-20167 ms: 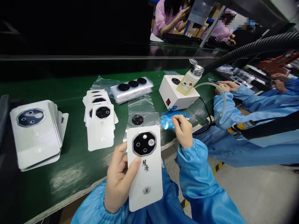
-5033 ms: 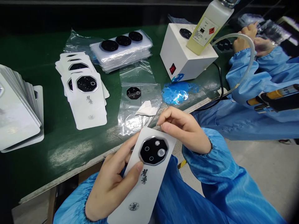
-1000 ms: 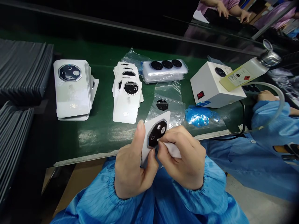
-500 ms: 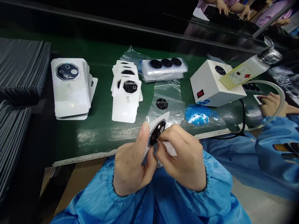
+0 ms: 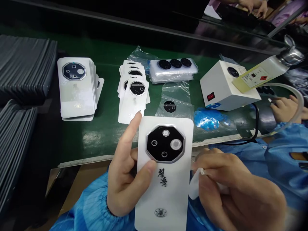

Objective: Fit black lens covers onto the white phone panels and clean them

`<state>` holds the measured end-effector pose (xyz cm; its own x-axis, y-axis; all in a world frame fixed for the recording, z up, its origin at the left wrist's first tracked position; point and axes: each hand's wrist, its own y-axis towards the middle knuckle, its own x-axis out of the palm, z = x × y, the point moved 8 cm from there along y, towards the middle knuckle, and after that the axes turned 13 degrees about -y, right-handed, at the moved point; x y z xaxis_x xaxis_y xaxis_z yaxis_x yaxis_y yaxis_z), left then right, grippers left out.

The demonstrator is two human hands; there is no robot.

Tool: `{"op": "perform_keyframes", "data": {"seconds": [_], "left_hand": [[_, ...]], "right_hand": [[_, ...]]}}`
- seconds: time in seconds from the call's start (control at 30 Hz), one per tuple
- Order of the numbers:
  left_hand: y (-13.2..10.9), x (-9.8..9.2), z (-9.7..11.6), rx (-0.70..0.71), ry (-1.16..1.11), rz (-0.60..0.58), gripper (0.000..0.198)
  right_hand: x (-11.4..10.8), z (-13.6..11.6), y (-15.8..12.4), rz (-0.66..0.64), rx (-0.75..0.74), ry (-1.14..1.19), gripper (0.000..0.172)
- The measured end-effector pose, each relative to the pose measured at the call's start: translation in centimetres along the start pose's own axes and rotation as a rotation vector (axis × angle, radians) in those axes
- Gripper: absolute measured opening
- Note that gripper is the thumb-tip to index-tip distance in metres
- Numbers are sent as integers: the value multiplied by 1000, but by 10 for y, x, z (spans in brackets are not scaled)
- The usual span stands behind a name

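The left hand (image 5: 125, 173) is gripping a white card (image 5: 166, 195) upright, thumb pressing on the front below the lens, index finger extended up past the card's left edge, other fingers behind it. The card is being held out over the counter's front edge, face toward the camera, with an octagonal black camera lens (image 5: 165, 143) in a silver rim on its upper half and black printed marks below. The right hand (image 5: 231, 189) is pinching a white wipe (image 5: 196, 186) between its fingers, just beside the card's lower right edge and not touching it.

On the green counter (image 5: 103, 141), a stack of white cards with lenses (image 5: 75, 88) is sitting to the far left, and a fanned pile of cards (image 5: 133, 99) is lying at centre, just beyond the held card. Behind that, a stack of bagged black lens pieces (image 5: 173, 69) is resting on the counter, with an open clear plastic bag (image 5: 174, 109) holding one lens piece in front of it. Crumpled blue film (image 5: 209, 118) is lying beside the bag. To the right, a white box unit with a red switch (image 5: 223, 88) is carrying a tilted plastic bottle (image 5: 261, 73) with a metal pump top. A co-worker's hand (image 5: 285, 110) is working at the right edge, near a clear tube (image 5: 292, 89).
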<state>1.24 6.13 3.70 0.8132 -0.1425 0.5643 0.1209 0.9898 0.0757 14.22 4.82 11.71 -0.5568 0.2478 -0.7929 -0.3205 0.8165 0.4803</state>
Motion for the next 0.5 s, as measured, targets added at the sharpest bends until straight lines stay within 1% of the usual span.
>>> {"op": "perform_keyframes", "data": {"seconds": [0.07, 0.17, 0.23, 0.3, 0.33, 0.4, 0.43, 0.5], "left_hand": [[-1, 1, 1, -5, -10, 13, 61], [-2, 3, 2, -10, -12, 20, 61], [-2, 3, 2, -3, -7, 21, 62], [-2, 3, 3, 29, 31, 14, 64], [-2, 4, 4, 54, 63, 7, 65], [-2, 4, 5, 104, 142, -6, 68], [-2, 4, 5, 121, 182, -13, 69], [-2, 4, 5, 153, 264, -18, 71]], "right_hand": [[-1, -1, -5, 58, 33, 25, 17], [-5, 1, -14, 235, 130, 59, 12], [-4, 2, -15, 263, 160, 78, 9], [-1, 0, -10, 197, 109, 96, 8], [2, -2, -6, 135, 59, 96, 8], [7, -7, 0, 26, -37, 74, 16], [8, -7, 3, -1, -52, 60, 20], [7, -4, 5, 20, -27, 47, 25]]}}
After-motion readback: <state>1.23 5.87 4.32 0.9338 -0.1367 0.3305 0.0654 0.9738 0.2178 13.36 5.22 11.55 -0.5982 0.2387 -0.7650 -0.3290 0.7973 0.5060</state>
